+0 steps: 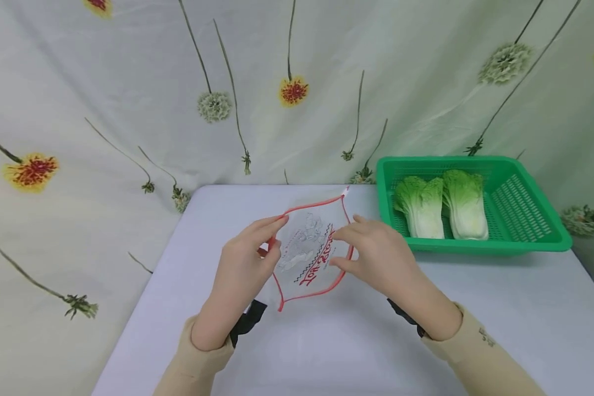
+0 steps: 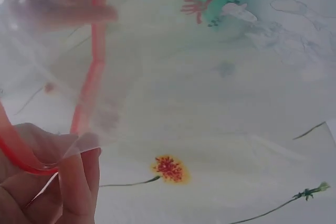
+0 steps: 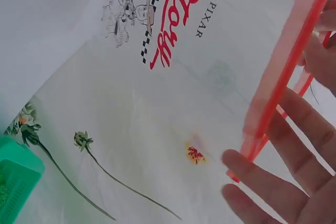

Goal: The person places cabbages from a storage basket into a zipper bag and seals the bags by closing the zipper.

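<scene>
A clear zip bag (image 1: 302, 247) with a red zip edge and red and black print is held up over the table between both hands. My left hand (image 1: 247, 253) pinches the red edge of its mouth, thumb against fingers, as the left wrist view shows on the bag (image 2: 210, 87). My right hand (image 1: 383, 253) is at the opposite red edge with its fingers spread and fairly straight. In the right wrist view, some fingers of the right hand (image 3: 299, 177) lie against or just behind that edge. The bag's mouth gapes, and I see nothing inside.
At the right rear of the white table (image 1: 326, 352) stands a green plastic basket (image 1: 480, 246). Two napa cabbages, a left one (image 1: 424, 212) and a right one (image 1: 466, 206), lie in it. A flower-printed curtain (image 1: 297, 132) hangs behind the table.
</scene>
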Tool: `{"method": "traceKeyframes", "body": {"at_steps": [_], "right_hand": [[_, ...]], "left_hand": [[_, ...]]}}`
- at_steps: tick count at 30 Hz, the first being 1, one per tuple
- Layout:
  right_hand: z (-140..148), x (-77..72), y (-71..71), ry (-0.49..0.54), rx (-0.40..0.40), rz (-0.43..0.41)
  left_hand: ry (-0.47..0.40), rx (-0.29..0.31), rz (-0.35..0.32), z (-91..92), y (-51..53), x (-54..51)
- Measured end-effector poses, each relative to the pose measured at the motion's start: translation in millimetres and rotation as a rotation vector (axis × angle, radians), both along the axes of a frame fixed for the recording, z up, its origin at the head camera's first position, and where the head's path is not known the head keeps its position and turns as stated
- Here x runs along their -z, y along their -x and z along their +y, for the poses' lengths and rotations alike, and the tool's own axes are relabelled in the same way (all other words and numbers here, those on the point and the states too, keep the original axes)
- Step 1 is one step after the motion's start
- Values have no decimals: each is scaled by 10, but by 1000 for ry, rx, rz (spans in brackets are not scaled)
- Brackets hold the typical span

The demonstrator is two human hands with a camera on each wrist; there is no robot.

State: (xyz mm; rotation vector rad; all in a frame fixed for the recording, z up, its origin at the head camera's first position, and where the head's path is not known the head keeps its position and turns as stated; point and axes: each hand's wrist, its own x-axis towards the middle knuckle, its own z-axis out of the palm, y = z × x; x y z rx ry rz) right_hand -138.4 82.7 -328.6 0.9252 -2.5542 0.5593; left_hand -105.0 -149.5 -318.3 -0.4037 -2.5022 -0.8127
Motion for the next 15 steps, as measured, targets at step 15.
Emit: {"method": "traceKeyframes", "body": {"at_steps": [15], "right_hand": [[190, 121, 320, -65, 6, 234]], "left_hand": [[321, 147, 199, 77, 70, 43]]}}
